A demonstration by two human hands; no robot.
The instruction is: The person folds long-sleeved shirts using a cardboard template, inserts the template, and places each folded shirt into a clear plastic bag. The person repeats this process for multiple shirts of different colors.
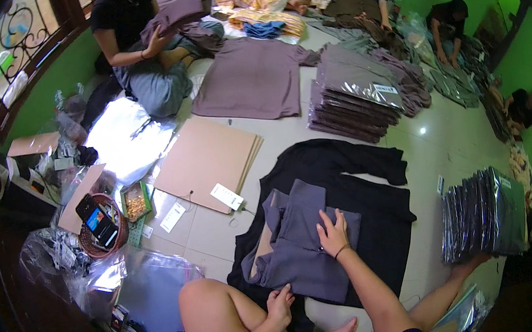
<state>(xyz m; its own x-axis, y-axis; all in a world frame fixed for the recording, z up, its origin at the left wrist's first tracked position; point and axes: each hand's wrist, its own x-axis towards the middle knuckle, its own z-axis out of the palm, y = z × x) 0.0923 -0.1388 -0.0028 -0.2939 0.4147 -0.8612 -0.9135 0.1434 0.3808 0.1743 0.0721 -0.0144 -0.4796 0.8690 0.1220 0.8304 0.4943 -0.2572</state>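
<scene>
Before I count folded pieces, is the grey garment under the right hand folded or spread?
Partly folded: the grey garment overlaps itself, a tan board showing.

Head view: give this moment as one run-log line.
left hand: at near edge of folded grey fabric garment; right hand: spread on it; beneath: black long-sleeved garment

A plain, purplish-grey cloth garment [305,257] lies flat and partly folded over a stiff, tan, cardboard-like sheet [262,242]. The cloth is matte, stacked in several overlapping layers, with soft creases across its middle and a loose flap standing out at the far end. The tan sheet shows only as a narrow strip along the left side, between the folds; the rest of it is covered. The bundle rests aslant on a spread black garment [381,235], nearer its left edge than its right, with black cloth showing beyond its far and right sides.
</scene>
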